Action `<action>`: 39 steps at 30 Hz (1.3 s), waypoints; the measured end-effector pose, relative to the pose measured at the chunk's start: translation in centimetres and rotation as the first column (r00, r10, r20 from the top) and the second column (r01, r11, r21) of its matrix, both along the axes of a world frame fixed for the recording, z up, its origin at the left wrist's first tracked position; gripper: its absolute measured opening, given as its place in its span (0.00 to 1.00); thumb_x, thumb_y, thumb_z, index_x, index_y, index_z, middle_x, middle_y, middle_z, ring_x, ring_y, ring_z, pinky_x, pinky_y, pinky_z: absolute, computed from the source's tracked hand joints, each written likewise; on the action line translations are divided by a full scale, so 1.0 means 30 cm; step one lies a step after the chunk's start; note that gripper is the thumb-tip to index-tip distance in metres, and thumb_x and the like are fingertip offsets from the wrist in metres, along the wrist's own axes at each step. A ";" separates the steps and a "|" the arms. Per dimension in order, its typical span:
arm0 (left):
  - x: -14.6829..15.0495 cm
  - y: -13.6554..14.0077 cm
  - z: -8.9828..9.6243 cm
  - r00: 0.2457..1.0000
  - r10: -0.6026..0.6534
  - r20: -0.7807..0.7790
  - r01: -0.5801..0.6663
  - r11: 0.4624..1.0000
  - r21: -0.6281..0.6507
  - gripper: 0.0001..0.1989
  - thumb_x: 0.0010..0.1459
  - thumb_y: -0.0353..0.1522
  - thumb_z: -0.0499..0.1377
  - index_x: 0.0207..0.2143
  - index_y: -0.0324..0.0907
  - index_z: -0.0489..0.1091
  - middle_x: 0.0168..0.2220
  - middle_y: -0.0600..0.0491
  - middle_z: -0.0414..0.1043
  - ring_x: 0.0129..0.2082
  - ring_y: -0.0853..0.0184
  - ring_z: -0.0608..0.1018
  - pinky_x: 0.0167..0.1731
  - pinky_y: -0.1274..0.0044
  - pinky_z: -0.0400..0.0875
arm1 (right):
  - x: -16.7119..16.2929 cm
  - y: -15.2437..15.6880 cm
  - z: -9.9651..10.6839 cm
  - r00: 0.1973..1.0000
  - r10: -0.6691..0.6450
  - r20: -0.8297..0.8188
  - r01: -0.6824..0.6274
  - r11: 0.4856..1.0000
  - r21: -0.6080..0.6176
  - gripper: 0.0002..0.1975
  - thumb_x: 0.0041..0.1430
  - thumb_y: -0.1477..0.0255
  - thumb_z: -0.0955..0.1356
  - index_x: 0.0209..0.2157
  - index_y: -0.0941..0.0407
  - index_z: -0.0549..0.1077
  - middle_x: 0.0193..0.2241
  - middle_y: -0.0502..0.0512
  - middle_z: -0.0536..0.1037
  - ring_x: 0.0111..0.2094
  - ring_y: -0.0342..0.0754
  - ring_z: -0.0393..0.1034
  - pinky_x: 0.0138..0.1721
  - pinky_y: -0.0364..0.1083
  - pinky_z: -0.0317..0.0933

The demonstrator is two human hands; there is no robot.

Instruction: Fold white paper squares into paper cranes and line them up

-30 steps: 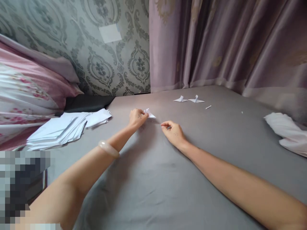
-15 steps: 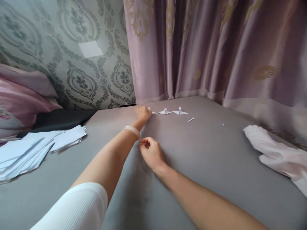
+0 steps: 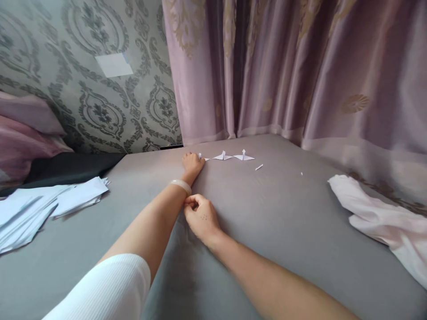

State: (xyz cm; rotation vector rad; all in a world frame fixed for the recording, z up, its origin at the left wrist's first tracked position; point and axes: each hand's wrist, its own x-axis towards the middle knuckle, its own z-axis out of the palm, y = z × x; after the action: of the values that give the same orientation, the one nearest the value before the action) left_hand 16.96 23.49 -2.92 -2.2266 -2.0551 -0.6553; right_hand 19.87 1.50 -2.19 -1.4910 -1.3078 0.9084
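My left hand (image 3: 193, 163) reaches far across the grey-covered surface (image 3: 273, 231), its fingers closed about a white folded paper crane (image 3: 200, 156). The hand hides part of this crane. To its right, in a row, stand a second paper crane (image 3: 223, 156) and a third paper crane (image 3: 243, 155), wings spread. My right hand (image 3: 203, 218) rests nearer to me, just beside the left wrist with its pale bangle (image 3: 182, 185). Its fingers are curled in toward the thumb, and I see nothing in them.
A thin white paper strip (image 3: 259, 167) and a tiny white scrap (image 3: 302, 174) lie right of the cranes. White paper sheets (image 3: 28, 209) are stacked at left. Pale crumpled cloth (image 3: 373, 213) lies at right. A patterned wall and pink curtains (image 3: 267, 71) border the back.
The whole view has shifted slightly, so the cranes, papers and hands appear further left. Both hands keep nearly the same places and shapes relative to the cranes.
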 end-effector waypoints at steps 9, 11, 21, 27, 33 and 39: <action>-0.003 0.000 -0.001 0.991 0.040 0.125 -0.039 0.999 -0.014 0.19 0.53 0.40 0.54 0.39 0.36 0.75 0.46 0.35 0.71 0.50 0.47 0.69 0.48 0.63 0.61 | 0.000 0.003 -0.006 1.000 -0.001 -0.008 0.001 1.000 0.011 0.07 0.51 0.74 0.65 0.32 0.55 0.75 0.30 0.51 0.77 0.30 0.44 0.68 0.33 0.43 0.60; -0.001 -0.003 -0.002 0.984 0.045 0.172 -0.044 0.999 -0.013 0.19 0.51 0.43 0.57 0.38 0.37 0.75 0.47 0.37 0.70 0.52 0.47 0.68 0.50 0.63 0.60 | 0.000 0.004 -0.009 1.000 -0.002 -0.009 0.002 1.000 0.020 0.07 0.51 0.74 0.65 0.32 0.55 0.75 0.30 0.51 0.77 0.31 0.44 0.69 0.33 0.43 0.61; -0.216 -0.062 0.056 0.889 0.113 0.443 -0.120 0.993 -0.014 0.20 0.56 0.46 0.53 0.40 0.41 0.72 0.48 0.42 0.70 0.53 0.54 0.69 0.51 0.66 0.61 | 0.011 -0.008 -0.005 0.996 0.042 0.076 -0.046 0.997 0.055 0.09 0.52 0.74 0.65 0.34 0.55 0.75 0.30 0.50 0.78 0.30 0.43 0.70 0.34 0.42 0.62; -0.493 -0.172 0.092 0.827 0.141 0.545 -0.138 0.989 -0.046 0.12 0.51 0.39 0.57 0.32 0.39 0.72 0.32 0.48 0.74 0.38 0.60 0.75 0.40 0.72 0.68 | 0.020 -0.008 -0.008 0.983 0.075 0.167 -0.087 0.994 0.066 0.10 0.51 0.75 0.64 0.35 0.55 0.75 0.32 0.51 0.78 0.32 0.43 0.70 0.37 0.43 0.62; -0.712 -0.355 0.100 0.755 0.137 0.641 -0.121 0.990 -0.069 0.09 0.44 0.37 0.58 0.25 0.40 0.71 0.21 0.54 0.69 0.25 0.66 0.72 0.28 0.76 0.66 | 0.023 -0.020 -0.012 0.947 0.132 0.292 -0.166 0.981 0.096 0.10 0.52 0.76 0.64 0.35 0.56 0.76 0.32 0.51 0.78 0.29 0.42 0.68 0.36 0.43 0.61; -0.916 -0.500 0.110 0.708 0.148 0.690 -0.199 0.980 -0.006 0.11 0.43 0.38 0.59 0.27 0.40 0.72 0.24 0.54 0.72 0.26 0.67 0.72 0.28 0.78 0.66 | 0.012 -0.061 -0.004 0.862 0.210 0.462 -0.299 0.946 0.128 0.10 0.51 0.78 0.65 0.32 0.53 0.76 0.33 0.51 0.76 0.31 0.44 0.67 0.36 0.43 0.57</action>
State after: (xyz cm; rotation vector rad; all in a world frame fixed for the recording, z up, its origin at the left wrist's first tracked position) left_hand -10.50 8.50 0.38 -1.8621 -2.4248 -1.7188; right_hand 20.23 -0.34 -2.32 -1.4365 -1.9113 0.5902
